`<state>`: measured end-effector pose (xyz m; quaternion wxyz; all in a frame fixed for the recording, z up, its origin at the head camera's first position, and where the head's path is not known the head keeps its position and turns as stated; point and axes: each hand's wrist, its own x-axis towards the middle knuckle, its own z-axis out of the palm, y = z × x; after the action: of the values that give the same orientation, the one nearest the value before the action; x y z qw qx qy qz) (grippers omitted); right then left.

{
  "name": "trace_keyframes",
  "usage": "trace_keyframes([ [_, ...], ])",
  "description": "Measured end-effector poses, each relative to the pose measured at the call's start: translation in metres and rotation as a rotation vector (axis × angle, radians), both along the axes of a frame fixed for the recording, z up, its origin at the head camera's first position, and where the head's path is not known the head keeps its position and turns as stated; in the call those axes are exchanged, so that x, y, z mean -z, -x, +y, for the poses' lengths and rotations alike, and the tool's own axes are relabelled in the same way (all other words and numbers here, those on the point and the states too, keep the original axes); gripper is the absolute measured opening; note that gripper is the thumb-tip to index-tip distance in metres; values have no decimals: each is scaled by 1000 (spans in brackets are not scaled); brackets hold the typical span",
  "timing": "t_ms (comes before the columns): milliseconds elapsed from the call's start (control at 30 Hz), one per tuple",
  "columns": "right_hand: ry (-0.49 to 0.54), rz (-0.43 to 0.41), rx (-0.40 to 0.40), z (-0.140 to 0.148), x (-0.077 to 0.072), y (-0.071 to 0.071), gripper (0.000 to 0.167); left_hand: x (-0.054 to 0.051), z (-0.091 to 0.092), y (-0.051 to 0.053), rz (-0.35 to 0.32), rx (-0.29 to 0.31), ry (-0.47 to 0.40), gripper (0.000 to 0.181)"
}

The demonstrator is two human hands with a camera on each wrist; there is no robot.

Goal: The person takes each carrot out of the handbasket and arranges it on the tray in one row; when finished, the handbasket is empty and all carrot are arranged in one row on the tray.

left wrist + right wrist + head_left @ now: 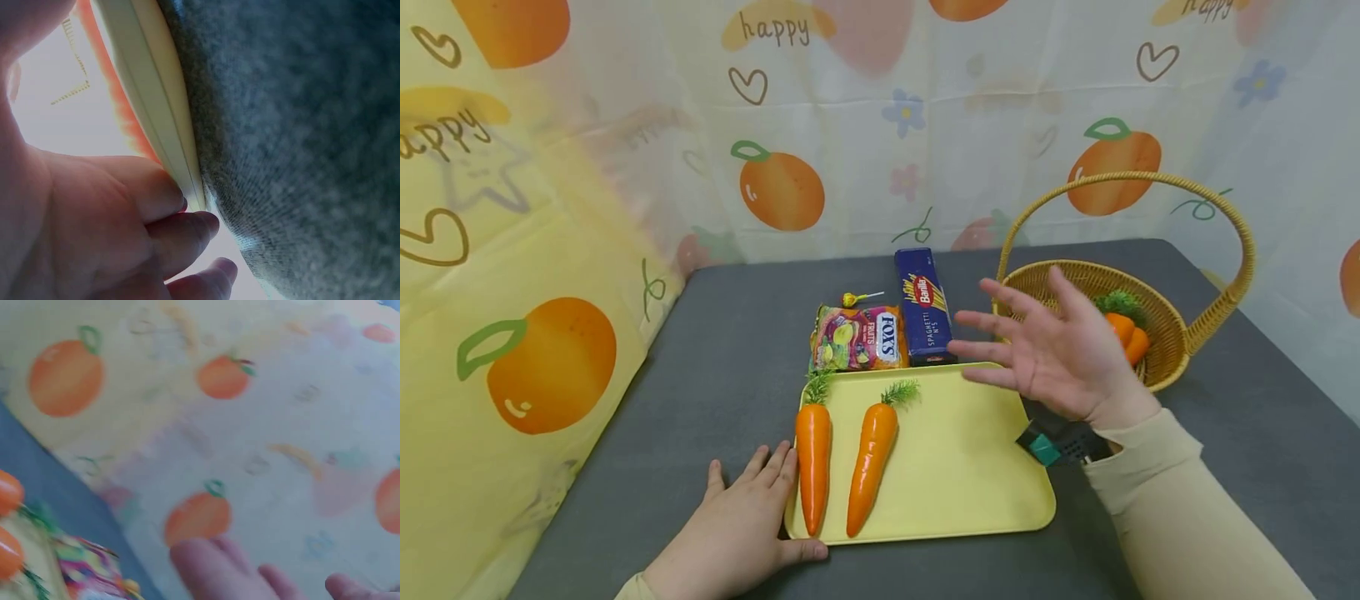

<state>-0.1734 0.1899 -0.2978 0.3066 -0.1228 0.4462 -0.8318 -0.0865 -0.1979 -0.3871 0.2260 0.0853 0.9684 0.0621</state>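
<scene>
Nearest, at the lower left of the head frame, the left hand (733, 525) clasps nothing: its fingers lie extended against the left rim of the one tray (962, 462), its thumb at the near corner. On the tray's left half lie two carrots, the left carrot (814, 467) and the right carrot (872, 458), side by side and apart, tops pointing up the frame. Right of centre, the right hand (1052, 354) hangs raised, fingers spread, grasping nothing. Beyond the tray's far edge sit one candy bag (853, 337) and, beside it, one spaghetti box (922, 308); one lollipop (849, 300) lies behind the bag. At the right, one basket (1168, 354) holds orange carrots (1137, 343), partly hidden, so their number cannot be told. Farthest hangs a printed curtain (850, 83).
</scene>
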Motion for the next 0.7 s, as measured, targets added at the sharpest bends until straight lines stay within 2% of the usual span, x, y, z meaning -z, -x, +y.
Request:
trace_keyframes([
  [67,84,-45,9,28,-3,6,94,0,0,0,1,-1,-5,138],
  [133,176,-141,36,57,-3,11,95,0,0,0,-2,-3,-8,138],
  [267,308,-339,159,109,4,15,96,0,0,0,3,0,-5,139],
  [467,260,-405,305,159,16,5,93,-1,0,-1,25,14,-10,138],
  [567,236,-431,340,168,21,2,95,-1,0,-2,29,17,-9,137],
  [700,172,-443,346,169,24,4,96,1,0,-3,20,9,-3,138],
])
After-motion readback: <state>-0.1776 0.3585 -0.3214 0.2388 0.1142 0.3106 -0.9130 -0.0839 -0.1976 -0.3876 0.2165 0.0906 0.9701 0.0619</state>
